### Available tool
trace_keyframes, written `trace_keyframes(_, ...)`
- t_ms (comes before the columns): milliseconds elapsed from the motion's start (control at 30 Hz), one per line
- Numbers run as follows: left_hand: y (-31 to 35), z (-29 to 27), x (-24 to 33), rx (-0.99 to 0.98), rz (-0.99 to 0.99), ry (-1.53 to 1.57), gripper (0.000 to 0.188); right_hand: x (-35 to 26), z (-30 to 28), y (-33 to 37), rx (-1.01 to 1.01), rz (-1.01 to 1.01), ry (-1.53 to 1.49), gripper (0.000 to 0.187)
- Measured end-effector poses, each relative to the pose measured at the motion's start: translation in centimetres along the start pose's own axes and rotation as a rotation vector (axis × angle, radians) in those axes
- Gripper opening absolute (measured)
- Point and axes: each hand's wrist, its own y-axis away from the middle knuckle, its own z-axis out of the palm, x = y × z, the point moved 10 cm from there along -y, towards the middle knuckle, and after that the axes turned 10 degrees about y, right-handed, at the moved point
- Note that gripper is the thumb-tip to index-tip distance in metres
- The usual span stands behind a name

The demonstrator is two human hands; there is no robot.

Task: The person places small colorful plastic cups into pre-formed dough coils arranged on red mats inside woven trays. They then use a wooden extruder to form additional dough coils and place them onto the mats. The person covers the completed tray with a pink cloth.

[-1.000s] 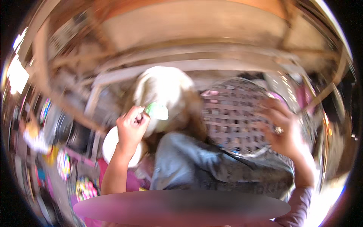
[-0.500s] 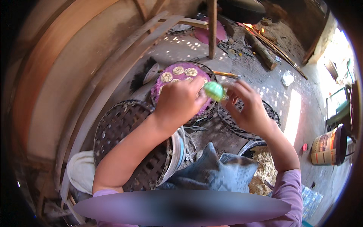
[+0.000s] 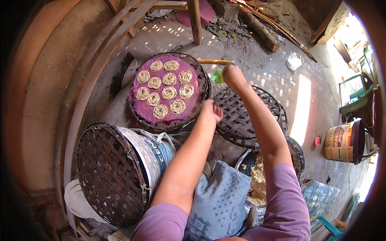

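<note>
My right hand (image 3: 235, 78) is closed at the side of a small, rounded, green see-through bottle (image 3: 217, 76) by the floor, seemingly gripping its end; the fingers are partly hidden. My left hand (image 3: 212, 111) hovers between two round baskets, fingers curled in, with nothing visible in it. On the left one, a woven basket tray (image 3: 204, 80), lies a purple cloth (image 3: 135, 89) bearing several coiled noodle nests (image 3: 169, 92) in rough rows. To the right, beneath my right forearm, is a dark woven lattice tray (image 3: 235, 108).
A lattice basket (image 3: 110, 172) leans against a white-and-blue bucket (image 3: 150, 150) at left. Pale dough-like crumbs (image 3: 257, 178) fill a dark basin near my right arm. A patterned grey-blue cloth (image 3: 219, 205) covers my lap. Behind are a wooden post (image 3: 195, 22), logs (image 3: 261, 30) and embers; a paint-type bucket (image 3: 341, 141) stands right.
My hands have come apart. The green bottle has gone from between them down beside the floor at my right hand, while my left hand has drawn back toward me. The view has shifted.
</note>
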Motion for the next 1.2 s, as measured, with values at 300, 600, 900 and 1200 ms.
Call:
trace_keyframes(300, -3.9, -3.1, 3.0, -0.069, 0.205, 0.438, 0.029, 1.9, 4.4, 2.9, -0.175, 0.033, 0.036, 0.02)
trace_keyframes(600, -3.7, -4.4, 4.2, -0.041, 0.163, 0.353, 0.034, 1.9, 5.0, 2.9, -0.253, 0.075, 0.041, 0.02)
trace_keyframes(900, -2.1, -4.3, 5.6, -0.145, 0.224, 0.231, 0.031, -0.2, 7.3, 3.2, -0.257, 0.107, -0.019, 0.018)
trace_keyframes(1200, 0.5, -2.9, 6.1, -0.242, 0.287, 0.206, 0.028, -1.6, 11.1, 1.7, -0.111, 0.068, -0.085, 0.014)
